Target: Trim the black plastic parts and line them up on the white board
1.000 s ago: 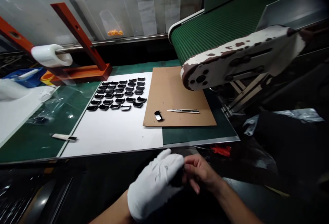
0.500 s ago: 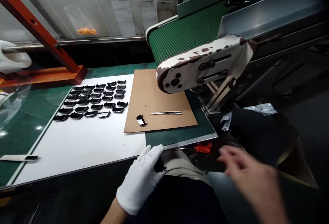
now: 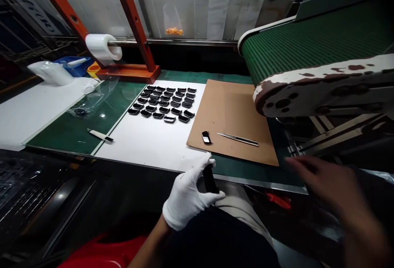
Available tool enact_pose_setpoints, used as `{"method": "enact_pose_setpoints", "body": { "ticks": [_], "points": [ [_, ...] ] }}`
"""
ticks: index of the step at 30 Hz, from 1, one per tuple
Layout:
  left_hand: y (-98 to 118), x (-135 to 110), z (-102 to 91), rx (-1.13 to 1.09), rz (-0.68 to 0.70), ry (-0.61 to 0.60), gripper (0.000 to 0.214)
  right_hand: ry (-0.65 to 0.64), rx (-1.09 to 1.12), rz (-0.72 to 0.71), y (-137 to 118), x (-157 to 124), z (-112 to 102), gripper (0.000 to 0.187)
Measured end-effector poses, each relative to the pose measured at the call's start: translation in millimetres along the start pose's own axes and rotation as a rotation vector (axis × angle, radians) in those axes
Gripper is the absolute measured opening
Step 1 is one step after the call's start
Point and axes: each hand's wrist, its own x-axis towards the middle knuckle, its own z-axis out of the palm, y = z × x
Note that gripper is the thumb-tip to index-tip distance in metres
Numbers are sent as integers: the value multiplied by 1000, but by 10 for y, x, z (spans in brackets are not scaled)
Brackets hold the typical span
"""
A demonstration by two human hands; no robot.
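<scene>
My left hand, in a white glove, grips a small black plastic part between thumb and fingers, just off the table's front edge. My bare right hand is smeared by motion at the right, beyond the corner of the brown cardboard sheet; its fingers are too blurred to read. On the cardboard lie one small black part with a shiny face and a slim craft knife. Several rows of similar black parts rest on the white sheet to the left.
A green conveyor belt with a chipped white end plate overhangs the cardboard's right side. An orange stand holds a roll of clear film at the back left. A white-handled tool lies on the green mat. Below the edge is a red-handled tool.
The view has swung left, bringing the film roll and stand fully into sight. My left hand has turned, showing more of the black part in it. The right hand stays blurred at the right.
</scene>
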Motion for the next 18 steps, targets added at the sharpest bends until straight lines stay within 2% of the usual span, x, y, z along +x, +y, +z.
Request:
{"method": "enact_pose_setpoints", "body": {
  "ticks": [2,4,6,9,13,15,18],
  "points": [
    [13,-44,-21,-59,1,15,84,-79,17,-190,-359,337,284,30],
    [34,-80,-40,-104,5,25,84,-121,23,-324,-586,649,585,44],
    [56,-107,-61,-120,9,39,83,-163,16,-379,-678,869,847,46],
    [77,-128,-102,-144,4,69,82,-234,3,-411,-664,991,1093,31],
    [80,-131,-156,-206,-27,94,81,-236,0,-370,-598,915,1124,20],
    [76,-128,-170,-228,-37,102,81,-203,14,-319,-606,814,1031,22],
    [72,-123,-164,-246,-61,107,80,-188,66,-268,-704,580,779,32]
  ]
}}
